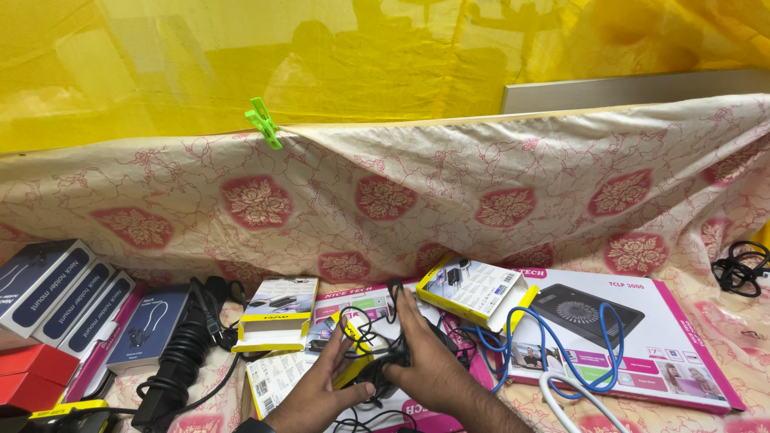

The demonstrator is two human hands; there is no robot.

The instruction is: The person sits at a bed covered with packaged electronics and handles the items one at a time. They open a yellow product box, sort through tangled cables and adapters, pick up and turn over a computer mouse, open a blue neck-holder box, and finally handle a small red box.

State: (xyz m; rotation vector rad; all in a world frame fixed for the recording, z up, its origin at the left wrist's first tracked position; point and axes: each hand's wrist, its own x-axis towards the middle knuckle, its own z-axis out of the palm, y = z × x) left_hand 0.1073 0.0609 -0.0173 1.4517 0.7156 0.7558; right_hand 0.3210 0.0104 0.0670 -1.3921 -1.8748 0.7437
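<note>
Black cable [377, 337]: tangled, low centre, over boxes on the cloth-covered table. Left hand [325, 389] and right hand [429, 361] both clasp it. Nearby: yellow box [475, 293], blue cable [561, 361], large pink box [682, 345].

A small electronics stall or shop: boxed gadgets [50, 290] and cables [739, 269] lie on floral cloth [497, 192] under a yellow tarp [200, 64].

Left hand [325, 385] and right hand [425, 361] meet low at centre, fingers curled inward, wrists angled together.
</note>
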